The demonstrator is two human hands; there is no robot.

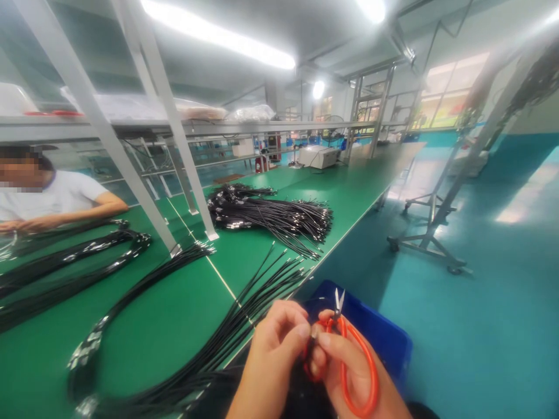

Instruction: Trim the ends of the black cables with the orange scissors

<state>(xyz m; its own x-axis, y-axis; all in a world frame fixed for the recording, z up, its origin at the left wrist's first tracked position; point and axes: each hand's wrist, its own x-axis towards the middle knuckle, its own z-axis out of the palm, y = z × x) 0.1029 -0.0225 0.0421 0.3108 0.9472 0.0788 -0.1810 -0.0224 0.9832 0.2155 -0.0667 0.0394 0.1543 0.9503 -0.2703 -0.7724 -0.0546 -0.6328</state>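
Observation:
Scissors with orange handles [372, 372] rest in my right hand [345, 355], their short metal blades pointing up and slightly parted. The thumb and fingers of that hand also pinch near a small dark piece. Right beside it, my left hand [279, 343] has its thumb and forefinger pressed together at the same spot; what they hold is too small to name. Left of my hands, a long bundle of black cables [236, 326] curves over the green table [174, 314], its thin ends fanned out toward the table edge.
Below the table edge is a blue bin [384, 337]. A pile of black cables [279, 215] lies farther back, with a white box [318, 156] beyond. Grey shelf posts [174, 116] stand at left. A person [56, 198] works across the table beside more cable bundles [65, 262].

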